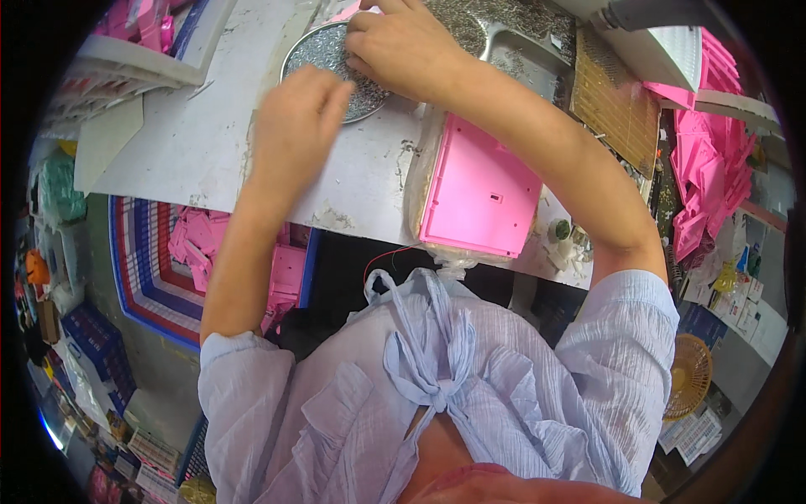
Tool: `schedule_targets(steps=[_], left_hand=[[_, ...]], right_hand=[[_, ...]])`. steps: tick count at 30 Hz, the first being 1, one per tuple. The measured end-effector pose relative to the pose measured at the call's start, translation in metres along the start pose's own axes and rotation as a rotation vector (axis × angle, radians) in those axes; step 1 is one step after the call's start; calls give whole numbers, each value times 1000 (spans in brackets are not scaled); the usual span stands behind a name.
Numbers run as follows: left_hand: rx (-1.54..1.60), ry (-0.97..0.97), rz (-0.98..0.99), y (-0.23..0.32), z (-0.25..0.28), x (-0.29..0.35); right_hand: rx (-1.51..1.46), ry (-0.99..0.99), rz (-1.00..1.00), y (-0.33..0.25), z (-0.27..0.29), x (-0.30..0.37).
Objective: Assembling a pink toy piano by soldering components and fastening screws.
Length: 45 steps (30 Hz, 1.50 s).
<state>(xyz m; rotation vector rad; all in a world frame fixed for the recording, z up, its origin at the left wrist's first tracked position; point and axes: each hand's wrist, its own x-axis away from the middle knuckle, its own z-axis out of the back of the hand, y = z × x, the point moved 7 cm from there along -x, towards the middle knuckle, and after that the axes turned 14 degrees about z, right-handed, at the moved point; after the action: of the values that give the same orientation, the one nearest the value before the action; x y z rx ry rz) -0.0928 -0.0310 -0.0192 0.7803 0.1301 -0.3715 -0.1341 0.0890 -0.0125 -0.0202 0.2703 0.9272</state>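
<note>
A round metal tray filled with small silvery metal pieces lies on the white worktop in front of me. Over its left edge is my left hand, slightly blurred, with fingers curled inward and tips hidden. My right hand reaches across to the tray's far side, fingers bent and closed; whatever lies between them is hidden. A bit of pink plastic shows behind the tray, beside the right fingers. Beneath my right forearm a flat pink plastic panel rests on a wrapped pad at the table's near edge.
A metal tray of small parts and a brownish mat lie at the far right. Pink parts are piled beyond them. Below left, a blue-rimmed basket holds pink parts. A white crate stands far left.
</note>
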Motion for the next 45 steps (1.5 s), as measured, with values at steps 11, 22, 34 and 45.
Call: schedule_targets(steps=[11, 22, 34, 45], left_hand=[[-56, -234, -142, 77, -62, 10], [-451, -221, -359, 117, -67, 6], [-372, -177, -158, 64, -25, -19], [-368, -34, 115, -20, -3, -23]], right_hand=[[-261, 29, -429, 27, 82, 209], [-185, -38, -275, 18, 79, 206], [-188, -2, 117, 22, 33, 19], [-64, -23, -14, 31, -11, -30]])
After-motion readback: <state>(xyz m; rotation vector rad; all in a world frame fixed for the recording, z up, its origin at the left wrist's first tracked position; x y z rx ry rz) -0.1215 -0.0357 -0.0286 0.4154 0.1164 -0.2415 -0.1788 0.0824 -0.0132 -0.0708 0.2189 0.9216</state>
